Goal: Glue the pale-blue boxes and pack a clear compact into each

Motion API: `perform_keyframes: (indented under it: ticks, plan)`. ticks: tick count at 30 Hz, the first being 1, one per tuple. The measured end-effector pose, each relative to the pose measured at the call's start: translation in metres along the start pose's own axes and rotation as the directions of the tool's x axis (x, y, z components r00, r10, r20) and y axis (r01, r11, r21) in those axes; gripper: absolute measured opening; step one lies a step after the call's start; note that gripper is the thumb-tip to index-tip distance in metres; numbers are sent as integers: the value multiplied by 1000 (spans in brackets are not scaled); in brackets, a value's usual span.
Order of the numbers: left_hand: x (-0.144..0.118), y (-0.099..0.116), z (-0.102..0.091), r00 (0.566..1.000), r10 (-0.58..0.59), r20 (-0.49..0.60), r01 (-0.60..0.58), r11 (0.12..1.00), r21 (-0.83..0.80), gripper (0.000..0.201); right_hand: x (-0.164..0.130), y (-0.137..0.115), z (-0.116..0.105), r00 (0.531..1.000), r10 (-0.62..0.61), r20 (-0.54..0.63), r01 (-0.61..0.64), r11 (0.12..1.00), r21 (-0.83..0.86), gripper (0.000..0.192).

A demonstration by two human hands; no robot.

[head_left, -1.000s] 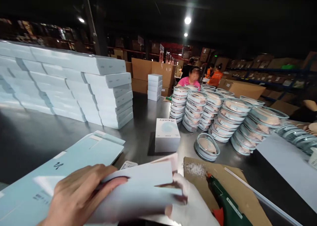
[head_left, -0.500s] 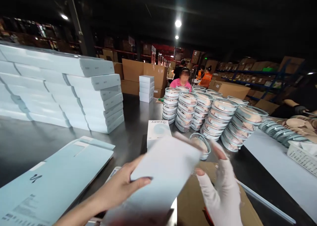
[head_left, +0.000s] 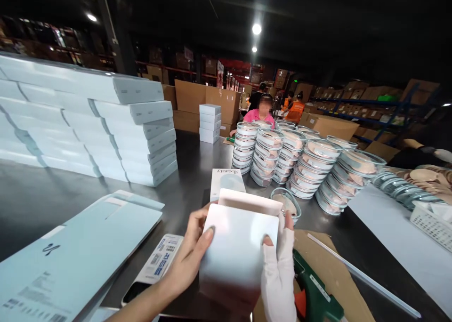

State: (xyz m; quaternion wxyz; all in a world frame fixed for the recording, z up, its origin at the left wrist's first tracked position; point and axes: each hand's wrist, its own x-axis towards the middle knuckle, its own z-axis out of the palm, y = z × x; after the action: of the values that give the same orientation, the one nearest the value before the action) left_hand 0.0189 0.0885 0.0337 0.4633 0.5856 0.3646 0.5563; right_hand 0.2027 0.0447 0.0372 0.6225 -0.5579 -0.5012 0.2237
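The left hand (head_left: 192,251) and the right hand (head_left: 278,261), the right one in a pale fingerless glove, both grip a white folded carton (head_left: 240,246) held up over the near edge of the bench (head_left: 197,171): the left thumb lies on the carton's near face with the fingers curled round its left side, and the right thumb presses the same face with the fingers wrapped round the right side. The carton's top flap stands open at the far end. Just beyond it a closed pale blue box (head_left: 228,181) rests on the bench, and a single round clear-lidded tin (head_left: 286,203) lies beside that box to the right. Under the right wrist a green glue gun (head_left: 312,293) lies on a sheet of brown cardboard (head_left: 328,261), with a thin clear stick (head_left: 363,277) along the cardboard's right edge. Below the left hand is a flat printed label card (head_left: 158,258), and further left a stack of flat pale blue carton blanks (head_left: 74,256). Behind these rises a tall pile of white boxes (head_left: 106,124). To the right, rows of stacked round tins (head_left: 303,162) cover the bench. At the far end sits a person in a pink top (head_left: 261,115).
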Motion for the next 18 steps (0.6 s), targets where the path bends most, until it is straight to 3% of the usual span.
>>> perform_keyframes:
  ticks: [2, 4, 6, 8, 10, 12, 14, 15, 18]
  plan:
    - [-1, 8, -2, 1000, 8, 26, -8, 1000, 29, 47, 0, -6, 3, 1000, 7, -14, -6, 999, 40, 76]
    - [-1, 16, -10, 985, 4, 173, -30, 989, 146, 43, 0, -12, -2, 1000, -15, 19, 13, 997, 72, 76]
    - [-1, 24, -23, 959, 8, 284, -88, 959, 270, 41, 0, -13, -20, 998, -14, 61, 9, 996, 88, 77]
    - [-1, 28, -39, 971, 58, 231, -133, 938, 321, 42, -2, -6, -55, 999, 19, 41, -19, 1000, 2, 76]
    - [-7, 26, -51, 989, 93, 116, -128, 930, 345, 41, -7, 8, -100, 990, 123, -66, -137, 952, -273, 70]
    - [-20, 16, -55, 993, 72, 89, -100, 922, 374, 40, -16, 27, -141, 943, 262, -205, -333, 751, -570, 55]
    - [-40, -1, -49, 991, 14, 133, -68, 910, 409, 43, -28, 46, -168, 898, 355, -259, -430, 586, -686, 40]
    - [-51, -11, -44, 986, -26, 163, -47, 903, 426, 47, -33, 55, -173, 887, 389, -249, -443, 567, -694, 37]
    - [-81, -41, -29, 962, -186, 202, 71, 879, 472, 56, -48, 77, -169, 883, 419, -213, -454, 641, -619, 37]
